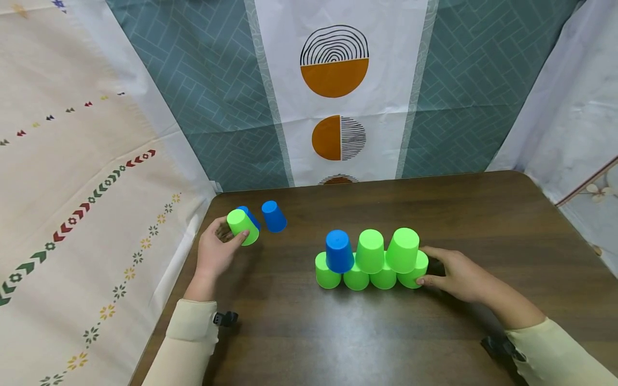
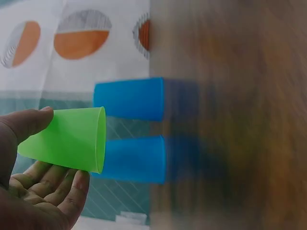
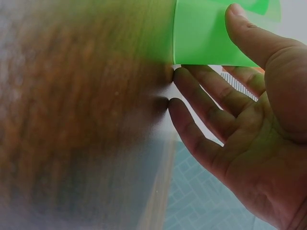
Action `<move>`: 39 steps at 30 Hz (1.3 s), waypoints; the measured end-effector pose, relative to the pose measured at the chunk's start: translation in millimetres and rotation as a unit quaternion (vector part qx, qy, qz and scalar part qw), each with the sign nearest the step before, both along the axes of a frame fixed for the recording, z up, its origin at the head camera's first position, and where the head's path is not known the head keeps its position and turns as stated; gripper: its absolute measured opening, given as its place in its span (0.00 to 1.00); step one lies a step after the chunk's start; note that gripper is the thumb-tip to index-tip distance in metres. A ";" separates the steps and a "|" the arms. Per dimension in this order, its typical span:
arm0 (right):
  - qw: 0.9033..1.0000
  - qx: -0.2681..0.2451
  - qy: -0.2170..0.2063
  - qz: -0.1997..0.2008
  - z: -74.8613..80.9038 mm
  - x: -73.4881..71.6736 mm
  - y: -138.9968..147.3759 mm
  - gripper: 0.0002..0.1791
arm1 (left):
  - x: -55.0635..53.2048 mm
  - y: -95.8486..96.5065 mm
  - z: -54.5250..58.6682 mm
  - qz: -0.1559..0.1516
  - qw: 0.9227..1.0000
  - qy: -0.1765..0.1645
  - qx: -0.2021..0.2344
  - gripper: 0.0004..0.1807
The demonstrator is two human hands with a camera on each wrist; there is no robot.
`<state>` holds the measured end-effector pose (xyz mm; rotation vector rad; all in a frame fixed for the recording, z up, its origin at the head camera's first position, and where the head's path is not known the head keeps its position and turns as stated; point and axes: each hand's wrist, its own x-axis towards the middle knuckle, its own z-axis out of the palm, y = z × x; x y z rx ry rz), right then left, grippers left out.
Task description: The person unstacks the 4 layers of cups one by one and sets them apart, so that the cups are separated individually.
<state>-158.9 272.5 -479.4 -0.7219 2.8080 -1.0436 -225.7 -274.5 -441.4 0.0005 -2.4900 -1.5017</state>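
My left hand (image 1: 214, 256) grips a green cup (image 1: 242, 228) between thumb and fingers, its mouth facing down. In the left wrist view the cup (image 2: 67, 139) is held off the table, with two upside-down blue cups beyond it; one blue cup (image 1: 274, 216) shows fully in the head view, the other is partly hidden. My right hand (image 1: 458, 276) holds the rightmost bottom green cup (image 1: 414, 274), thumb in front, fingers on its far side. That cup ends a row of upside-down green cups (image 1: 327, 272). On top stand one blue cup (image 1: 339, 252) and two green cups (image 1: 370, 252).
The brown wooden table (image 1: 299, 332) carries all the standing cups. A patterned curtain (image 1: 203, 96) hangs behind its far edge, and a cream cloth (image 1: 96, 214) hangs along the left side. White fabric (image 1: 569, 107) is at the right.
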 end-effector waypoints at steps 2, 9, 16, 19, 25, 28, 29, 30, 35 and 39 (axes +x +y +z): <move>1.000 -0.001 0.000 0.000 0.2 0.1 -0.2 0.34 | -0.2 -6.6 -5.0 0.008 1.000 -0.012 0.005 0.33; 1.000 -0.004 -0.007 -0.001 0.8 0.4 -0.1 0.35 | -5.5 -20.6 -18.3 0.024 0.998 -0.048 -0.016 0.34; 1.000 -0.006 -0.012 -0.001 0.5 0.6 0.3 0.35 | -11.1 -25.9 -26.4 0.031 0.994 -0.085 -0.054 0.36; 1.000 -0.008 -0.014 0.000 0.6 0.8 0.5 0.35 | -10.9 -26.4 -27.2 0.031 0.992 -0.100 -0.069 0.37; 1.000 -0.009 -0.016 0.000 0.6 0.6 0.9 0.34 | -10.3 -27.2 -28.6 0.022 0.990 -0.123 -0.071 0.39; 1.000 -0.009 -0.014 0.000 0.6 0.7 0.6 0.34 | -10.4 -27.6 -29.7 0.018 0.989 -0.129 -0.070 0.39; 1.000 -0.009 -0.013 0.000 0.6 0.7 0.5 0.34 | -10.5 -27.7 -30.2 0.017 0.989 -0.130 -0.069 0.39; 1.000 -0.008 -0.012 0.000 0.7 0.9 0.5 0.34 | -10.6 -27.9 -30.5 0.016 0.989 -0.129 -0.069 0.39; 1.000 -0.006 -0.008 0.000 1.4 0.8 -0.1 0.34 | -11.8 -28.5 -32.1 0.016 0.989 -0.128 -0.071 0.39; 1.000 -0.005 -0.008 0.000 2.2 0.8 -0.2 0.33 | -12.2 -28.0 -32.2 0.015 0.989 -0.130 -0.070 0.39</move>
